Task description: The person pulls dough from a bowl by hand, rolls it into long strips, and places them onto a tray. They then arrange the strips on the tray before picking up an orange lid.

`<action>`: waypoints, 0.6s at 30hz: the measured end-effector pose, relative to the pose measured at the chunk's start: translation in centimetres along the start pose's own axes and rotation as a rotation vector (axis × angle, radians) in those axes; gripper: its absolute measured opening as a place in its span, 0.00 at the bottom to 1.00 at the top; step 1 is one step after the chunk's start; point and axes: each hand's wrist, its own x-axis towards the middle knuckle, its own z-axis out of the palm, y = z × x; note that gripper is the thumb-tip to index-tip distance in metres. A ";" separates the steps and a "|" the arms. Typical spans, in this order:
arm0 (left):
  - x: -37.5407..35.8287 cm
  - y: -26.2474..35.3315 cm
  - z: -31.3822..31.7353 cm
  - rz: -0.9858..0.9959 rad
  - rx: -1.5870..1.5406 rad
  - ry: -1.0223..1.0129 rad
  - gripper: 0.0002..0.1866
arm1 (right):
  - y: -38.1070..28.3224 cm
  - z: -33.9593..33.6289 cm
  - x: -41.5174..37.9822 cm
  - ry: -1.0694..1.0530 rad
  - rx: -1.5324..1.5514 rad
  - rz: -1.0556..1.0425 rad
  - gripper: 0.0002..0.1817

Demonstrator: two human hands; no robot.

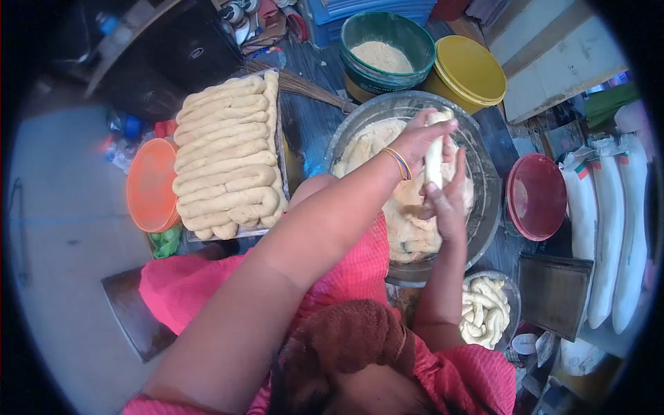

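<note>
A pale dough strip (434, 158) is held upright over a wide grey basin (490, 200). My left hand (419, 140), with thin bands at its wrist, has its fingers closed on the upper part of the strip. Lower down, my right hand (447, 207) holds the strip's bottom end between thumb and fingers. Beneath both hands, the basin contains floury powder and larger dough pieces (361, 153). Part of the basin's contents is hidden by my hands and left forearm.
Long dough rolls (228, 155) fill a tray at left, beside an orange lid (152, 185). A green tub (387, 52) and yellow bucket (472, 69) stand behind the basin. Right are a red container (537, 197), a bowl of twisted dough (485, 311) and white packages (609, 228).
</note>
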 end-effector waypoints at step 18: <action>-0.4 0.2 -1.1 -0.077 0.174 -0.042 0.43 | 0.9 1.4 8.7 0.319 -0.718 -0.513 0.36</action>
